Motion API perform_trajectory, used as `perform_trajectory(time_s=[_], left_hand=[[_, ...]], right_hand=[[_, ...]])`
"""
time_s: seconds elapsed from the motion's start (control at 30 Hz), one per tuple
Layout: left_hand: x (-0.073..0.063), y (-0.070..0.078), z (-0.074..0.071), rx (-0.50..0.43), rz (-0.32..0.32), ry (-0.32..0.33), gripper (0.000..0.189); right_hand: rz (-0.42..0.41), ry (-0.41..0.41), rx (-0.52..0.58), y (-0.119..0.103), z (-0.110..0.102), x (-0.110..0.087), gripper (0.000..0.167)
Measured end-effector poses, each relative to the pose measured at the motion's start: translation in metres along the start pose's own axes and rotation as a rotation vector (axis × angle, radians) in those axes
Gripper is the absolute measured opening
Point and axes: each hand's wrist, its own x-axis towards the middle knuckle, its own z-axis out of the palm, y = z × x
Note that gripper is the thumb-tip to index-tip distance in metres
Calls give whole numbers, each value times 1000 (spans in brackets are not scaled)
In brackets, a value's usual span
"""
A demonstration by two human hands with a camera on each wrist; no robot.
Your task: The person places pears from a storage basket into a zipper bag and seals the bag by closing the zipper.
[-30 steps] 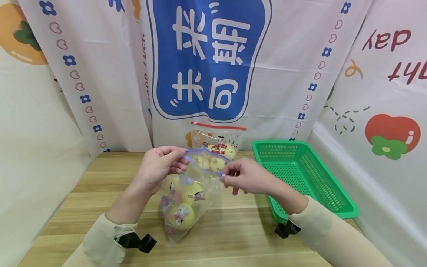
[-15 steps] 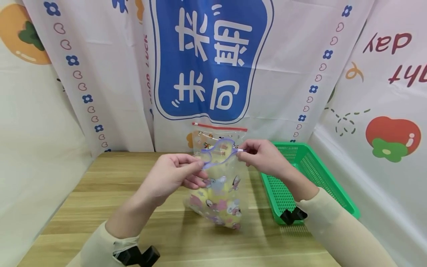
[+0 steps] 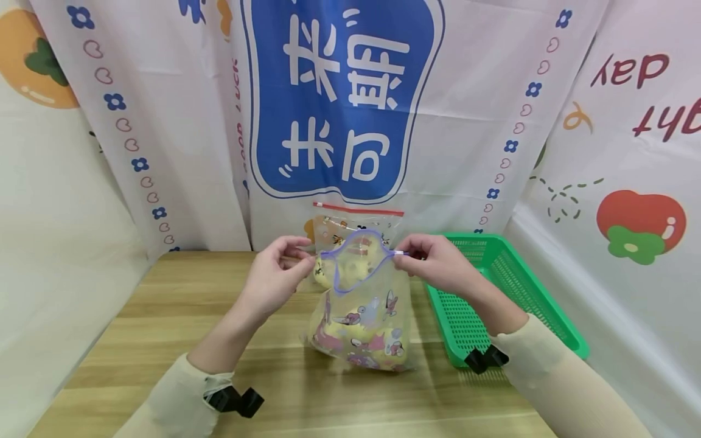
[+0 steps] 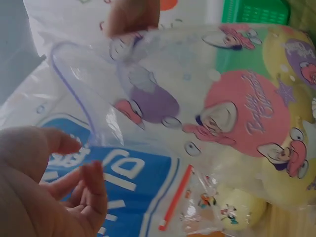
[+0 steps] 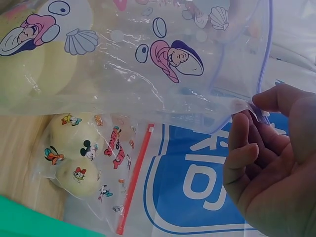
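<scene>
A clear zip bag with a purple zip edge and cartoon prints stands on the table, its mouth gaping. Large pale-yellow round things lie inside; their kind is blurred by the prints. My right hand pinches the right end of the purple zip, by the white slider, between thumb and fingers. Beside the opposite corner is my left hand; in the left wrist view its thumb and fingers are apart, with no plastic between them. Behind stands a second zip bag with a red zip, holding similar yellow round things.
To the right on the wooden table sits a green plastic basket with perforated sides. A printed cloth hangs behind the table, close to the red-zip bag, and more cloth covers both sides.
The purple-zip bag has swung from tilted at the left to upright in front of the red-zip bag. My right hand moved right with its corner; my left hand has let go of the rim.
</scene>
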Motion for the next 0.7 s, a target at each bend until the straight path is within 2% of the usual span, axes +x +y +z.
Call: perform_trajectory(time_s=[0.13,0.2,0.4,0.7], left_hand=[[7,-17,2,46,5,-95,32],[9,-21,4,41,16,-109,28],[12,-20,4,40,45,-64,21],[4,-10,-16,40,47,18,22]], right_hand=[[0,-7,4,1,1,0,17],[-7,-12,10,2,1,0,18],[-30,-28,-2,0,-3,-2,15],[-17,24,-33,-1,-15,-5,12]])
